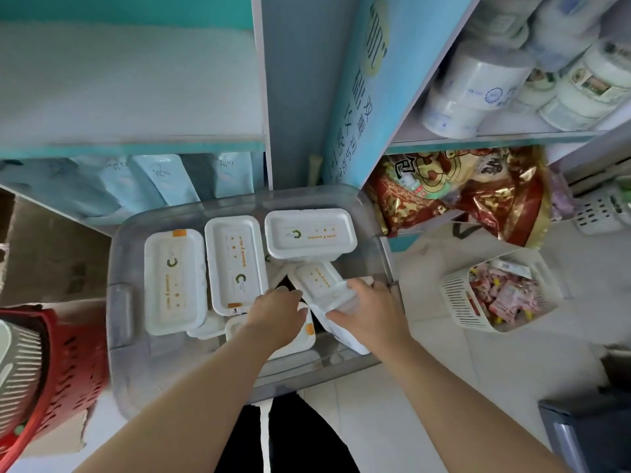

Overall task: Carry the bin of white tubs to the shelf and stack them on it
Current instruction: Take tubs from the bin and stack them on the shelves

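Bin [123, 302] sits on the floor right in front of the shelf [136, 145], clear plastic, full of white tubs. Three tubs lie flat on top: left one [174, 285], middle one [235, 264], back one [309, 235] turned crosswise. I've got both hands down in the bin's near right part. My right hand [368, 312] is wrapped around a tilted tub [324, 285], fingers curled over its near end, thumb on top, tub propped up at an angle. My left hand [278, 312] is just beside it, fingers bent down into the gap over another tub [293, 339]; can't tell if it grips anything. Shelf board above is bare white. Red basket [65, 363] left of the bin, white basket [478, 302] of pink packets to the right.
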`<state>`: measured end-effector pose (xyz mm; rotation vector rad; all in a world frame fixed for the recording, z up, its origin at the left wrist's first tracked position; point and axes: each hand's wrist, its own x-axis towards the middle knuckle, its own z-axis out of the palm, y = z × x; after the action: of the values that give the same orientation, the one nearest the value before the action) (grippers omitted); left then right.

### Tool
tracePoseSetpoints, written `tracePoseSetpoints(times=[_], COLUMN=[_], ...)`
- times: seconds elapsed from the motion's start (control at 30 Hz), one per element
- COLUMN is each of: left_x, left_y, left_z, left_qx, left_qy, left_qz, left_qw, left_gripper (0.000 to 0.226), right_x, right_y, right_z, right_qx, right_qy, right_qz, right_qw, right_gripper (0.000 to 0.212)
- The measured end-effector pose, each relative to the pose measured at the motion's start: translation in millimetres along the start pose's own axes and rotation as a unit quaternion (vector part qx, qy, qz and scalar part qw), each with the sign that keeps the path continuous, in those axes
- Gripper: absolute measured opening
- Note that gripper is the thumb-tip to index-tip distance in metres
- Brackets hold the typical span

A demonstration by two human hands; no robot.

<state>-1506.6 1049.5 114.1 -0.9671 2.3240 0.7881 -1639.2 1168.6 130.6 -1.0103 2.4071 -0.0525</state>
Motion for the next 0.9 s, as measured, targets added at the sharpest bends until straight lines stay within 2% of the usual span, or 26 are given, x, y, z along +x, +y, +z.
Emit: tracePoseSetpoints(times=[0.23, 0.4, 0.5, 0.63, 0.73, 0.83, 0.9], left_x=[6, 2, -5, -22, -39, -63, -82], left_y=[-6, -9, -8, -11, -14, -15, -15], left_z=[5, -11, -32, -63, -85, -112, -130], left_qx=[-0.067, -0.143, -0.201, -0.281, -0.278, -0.277, -0.287], left_qy=[-0.010, -0.001, 0.018, 0.033, 0.063, 0.107, 0.137], left_qz=[-0.027, -0.029, -0.021, -0.039, -0.048, -0.036, -0.016], left_qw=[0.997, 0.989, 0.979, 0.958, 0.957, 0.954, 0.948], left_gripper=[0.033, 0.025, 0.037, 0.032, 0.047, 0.043, 0.031], right_x=[3, -17, -30, -45, -53, -61, -69], right_y=[7, 7, 2, -7, -17, -29, -36], right_z=[-16, -49, -72, -103, -125, -150, -166], right_qx=[0.096, 0.163, 0.177, 0.194, 0.189, 0.168, 0.169], right_qy=[-0.002, 0.001, -0.001, -0.015, -0.021, -0.012, -0.009], right_qz=[-0.016, -0.064, -0.105, -0.146, -0.165, -0.198, -0.214], right_qw=[0.995, 0.985, 0.978, 0.970, 0.968, 0.966, 0.962], right_gripper=[0.049, 0.052, 0.054, 0.055, 0.060, 0.062, 0.062])
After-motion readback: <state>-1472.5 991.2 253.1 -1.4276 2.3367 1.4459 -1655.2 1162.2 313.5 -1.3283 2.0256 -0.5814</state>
